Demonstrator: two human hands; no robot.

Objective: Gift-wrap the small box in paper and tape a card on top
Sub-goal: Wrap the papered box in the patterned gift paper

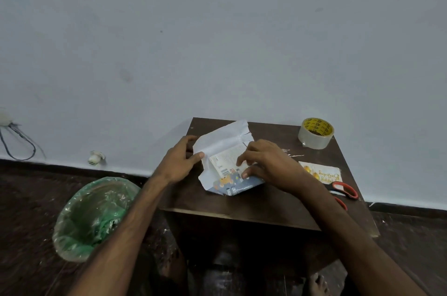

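Note:
On the small dark wooden table (254,208) lies the small box (226,161), partly covered by wrapping paper (221,142) whose white inner side faces up and whose blue printed side shows at the near edge. My left hand (180,162) pinches the paper's left fold between thumb and fingers. My right hand (263,162) has curled fingers pressing and pinching the paper's right and near flap against the box. A greeting card (321,172) with gold lettering lies flat to the right.
A roll of clear tape (315,133) with a yellow core stands at the table's far right corner. Red-handled scissors (344,191) lie by the right edge, near the card. A bin with a green liner (94,216) stands on the floor to the left.

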